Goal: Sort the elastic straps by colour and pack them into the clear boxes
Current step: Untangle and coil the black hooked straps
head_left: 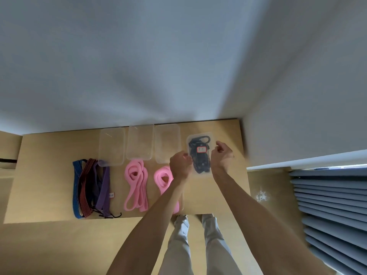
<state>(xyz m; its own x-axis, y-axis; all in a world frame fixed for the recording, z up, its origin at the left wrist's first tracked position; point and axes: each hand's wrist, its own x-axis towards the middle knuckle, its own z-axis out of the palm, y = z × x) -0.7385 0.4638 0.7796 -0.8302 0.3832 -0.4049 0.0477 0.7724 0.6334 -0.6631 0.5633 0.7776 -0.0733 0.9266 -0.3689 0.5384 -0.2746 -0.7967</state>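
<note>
A clear box (201, 175) packed with black straps (199, 161) and a red-framed label stands at the table's right side. My left hand (180, 164) grips its left edge with curled fingers. My right hand (224, 155) pinches its right edge. Three empty clear boxes (140, 143) stand in a row to the left. In front of them lie a long pink strap (136, 185) and a coiled pink strap (161, 178), the latter partly hidden by my left forearm. Further left lie blue (76, 187), red-striped (85, 191) and purple (104, 190) straps.
The wooden table (43, 175) stands against a white wall at the back and right. A clear plastic edge (182, 197) shows beside my left forearm over the coiled pink strap. Grey-blue slats (327, 207) are on the right; my legs stand at the front edge.
</note>
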